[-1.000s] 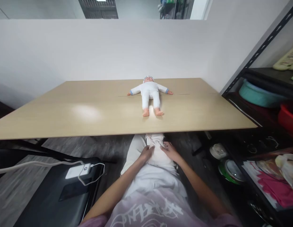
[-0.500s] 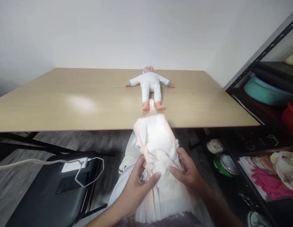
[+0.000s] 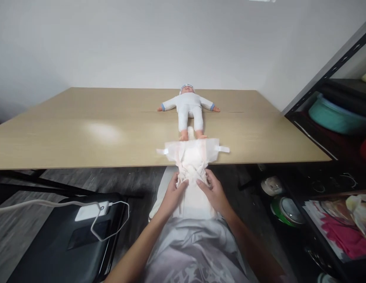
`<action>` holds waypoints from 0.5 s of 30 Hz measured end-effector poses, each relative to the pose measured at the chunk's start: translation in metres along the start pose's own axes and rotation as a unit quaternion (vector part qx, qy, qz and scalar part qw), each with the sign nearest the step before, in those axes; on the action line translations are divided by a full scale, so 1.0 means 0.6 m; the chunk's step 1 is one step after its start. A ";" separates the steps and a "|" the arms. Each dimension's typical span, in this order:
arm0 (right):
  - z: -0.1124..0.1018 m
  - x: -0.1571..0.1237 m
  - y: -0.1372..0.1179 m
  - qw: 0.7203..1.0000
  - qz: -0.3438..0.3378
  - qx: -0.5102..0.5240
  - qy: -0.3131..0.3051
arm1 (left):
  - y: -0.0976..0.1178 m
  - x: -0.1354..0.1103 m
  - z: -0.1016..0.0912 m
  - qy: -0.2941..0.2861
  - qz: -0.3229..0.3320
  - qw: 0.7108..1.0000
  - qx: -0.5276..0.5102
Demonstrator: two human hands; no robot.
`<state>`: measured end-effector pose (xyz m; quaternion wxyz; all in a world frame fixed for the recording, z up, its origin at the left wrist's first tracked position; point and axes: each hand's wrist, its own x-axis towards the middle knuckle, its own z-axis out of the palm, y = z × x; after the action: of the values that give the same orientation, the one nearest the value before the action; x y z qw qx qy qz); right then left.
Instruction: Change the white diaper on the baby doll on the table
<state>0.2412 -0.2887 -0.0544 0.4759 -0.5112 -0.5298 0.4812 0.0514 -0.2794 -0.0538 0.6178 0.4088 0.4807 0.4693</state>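
Nearest to us, below the fingers, a pale shirt is covering our lap. To the left of the fingers and well apart from them, a black chair is standing; on its seat a white power bank with a cable is lying, just beside a dark flat object.

Our left hand and our right hand are both holding a white diaper, one at each side edge. In each hand the thumb is resting on the upper face and the other fingers are curling around the edge, so both grips are being narrow. The diaper's near part is lying between the hands, and its far end is spreading beyond the fingertips with two side tabs pointing outward. This end is covering the table's front edge in our view; whether it is touching, we cannot tell.

To the right of the fingers, well apart, a shelf is holding a pink cloth and, higher, a teal basin.

Farther ahead of the fingers, a doll in white clothes is lying on its back upon the wooden table, arms spreading, feet pointing toward us.
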 end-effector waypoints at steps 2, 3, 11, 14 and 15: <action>-0.006 -0.006 0.011 1.000 0.018 -0.008 -0.012 | -0.009 -0.001 -0.002 -0.004 -0.028 0.999 -0.014; -0.011 -0.010 0.016 1.000 0.023 -0.016 -0.013 | -0.013 -0.003 -0.002 -0.007 -0.039 0.999 -0.018; -0.053 -0.022 0.003 0.975 -0.082 -0.164 0.128 | -0.026 -0.017 0.002 -0.003 -0.052 0.998 -0.019; -0.039 0.000 -0.037 0.959 -0.159 -0.205 0.113 | -0.022 -0.016 0.007 -0.007 -0.050 0.999 -0.018; -0.031 0.014 -0.052 0.951 -0.186 -0.230 0.089 | -0.020 -0.013 0.009 -0.012 -0.044 0.999 -0.020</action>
<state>0.2570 -0.2803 -0.0216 0.4721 -0.5398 -0.6673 0.2014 0.0580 -0.2901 -0.0623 0.6514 0.3807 0.4812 0.4463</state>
